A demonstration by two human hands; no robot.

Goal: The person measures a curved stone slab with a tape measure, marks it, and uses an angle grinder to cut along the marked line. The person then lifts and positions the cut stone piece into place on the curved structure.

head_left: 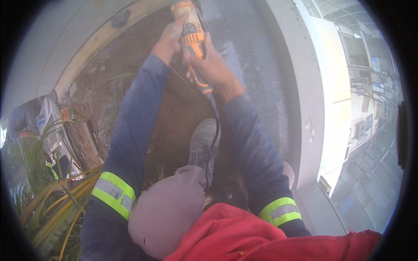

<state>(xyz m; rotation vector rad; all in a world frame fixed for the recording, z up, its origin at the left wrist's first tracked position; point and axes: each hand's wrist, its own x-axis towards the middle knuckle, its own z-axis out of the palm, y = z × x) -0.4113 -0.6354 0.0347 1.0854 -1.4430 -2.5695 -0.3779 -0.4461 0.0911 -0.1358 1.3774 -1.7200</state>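
Note:
Near the top of the head view, both of my arms reach forward to an orange-and-black corded power tool (192,38). My left hand (170,40) is closed round the left side of its body, close to the front. Nearer to me, my right hand (214,67) wraps its rear handle. A black cord (214,104) leaves the handle and runs back past my grey shoe (203,138). The tool's working end is cut off by the upper edge of the picture, so its exact kind does not show.
Brown soil (174,102) lies under me, with a dusty grey strip (257,65) and a pale ledge (300,74) at right. Long-leaved plants (56,200) stand at lower left; another person's arm (19,124) shows beyond. Whitish haze fills the air. A street lies below the ledge.

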